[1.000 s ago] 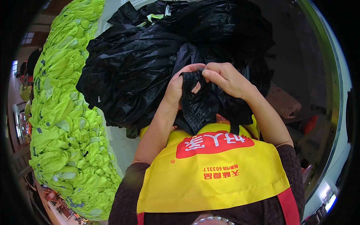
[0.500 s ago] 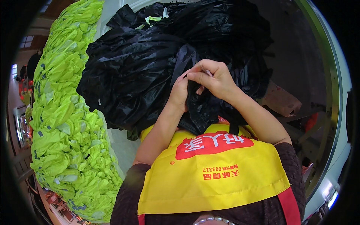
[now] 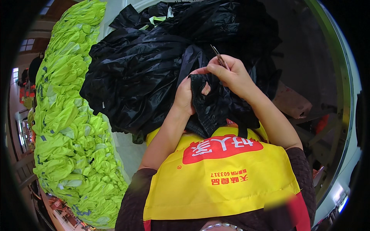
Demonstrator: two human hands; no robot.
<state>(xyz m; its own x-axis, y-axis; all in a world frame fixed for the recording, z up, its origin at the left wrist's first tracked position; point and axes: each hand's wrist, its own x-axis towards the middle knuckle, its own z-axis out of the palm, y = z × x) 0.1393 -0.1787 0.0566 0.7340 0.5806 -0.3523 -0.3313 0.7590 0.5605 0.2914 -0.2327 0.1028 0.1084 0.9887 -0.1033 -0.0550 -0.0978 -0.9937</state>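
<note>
My left hand [image 3: 184, 95] grips the gathered, elastic-looking edge of a black garment [image 3: 198, 101], and a bit of a finger shows beyond the fabric. In my right hand [image 3: 235, 77] is a pair of small metal thread snips [image 3: 219, 56], held with the tips pointing up and away from me. The right thumb and forefinger are close to the upper end of that edge; whether they pinch a thread there is too small to tell. Under and beyond both hands lies a large heap of shiny black garments [image 3: 135, 65].
A long heap of bright yellow-green garments [image 3: 73, 131] runs down the left side. Pale table surface [image 3: 125, 152] shows between the heaps. To the right, a brownish box-like thing [image 3: 293, 103] sits lower down, near a curved table rim [image 3: 343, 96]. I wear a yellow apron [image 3: 227, 196].
My right hand has drawn slightly up and right, away from the left, and the snips have swung up into plain view. The edge in my left hand is now more exposed.
</note>
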